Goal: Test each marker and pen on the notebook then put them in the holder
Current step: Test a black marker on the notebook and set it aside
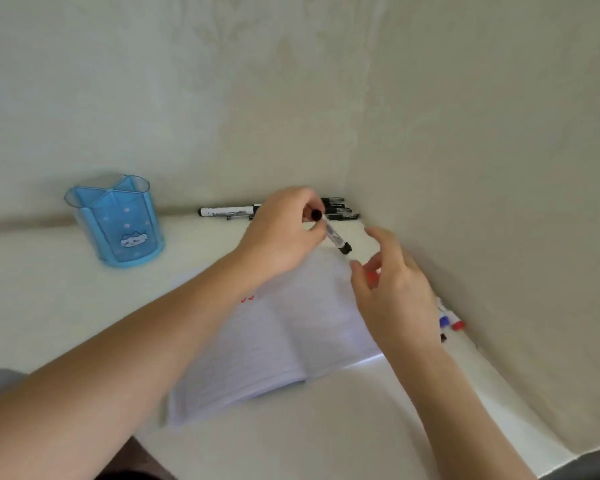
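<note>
Notebook (284, 341) lies open on a pale desk (49, 289) that fits into a corner between two walls. Its lined pages are blurred, with small red marks (247, 298) near the far left edge.

Over the notebook's far edge, the left hand (281, 237) pinches a black marker (335, 237) between thumb and curled fingers. The marker slants down, its lower black end just above the notebook's far right corner.

Over the notebook's right side, the right hand (399, 296) hovers with its fingers loosely spread and slightly bent. A small red object (373, 278) shows between thumb and fingers. Whether the hand holds it cannot be told.

Well to the left of the notebook and farther back stands a blue translucent holder (118, 223) with a cartoon cat on its front.

Beyond the notebook's far edge, along the back wall, lie a white marker with black ends (229, 211) and several black pens (340, 209).

Just right of the notebook, against the side wall, lie a blue-capped marker (444, 320) and a red-capped marker (458, 325), partly hidden by the right hand.
</note>
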